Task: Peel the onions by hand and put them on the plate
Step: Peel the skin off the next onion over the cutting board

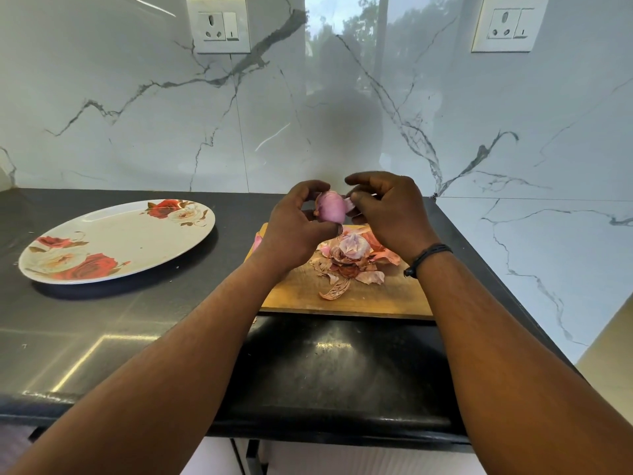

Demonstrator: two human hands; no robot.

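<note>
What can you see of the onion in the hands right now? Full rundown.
The onion is small, oval and pale purple-pink, with a smooth, slightly glossy surface that looks mostly peeled. It is held in the air above the far end of the wooden cutting board, long axis roughly upright. The left hand grips its left side. The right hand pinches a thin strip of skin coming off its right side. Fingers hide its edges.

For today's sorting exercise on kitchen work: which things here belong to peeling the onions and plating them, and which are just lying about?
Belong to the job:
onion, held by the left hand
right hand, pinching a strip of skin
flowered plate
cutting board
pile of peels

Just there:
two wall sockets
black wristband
</note>
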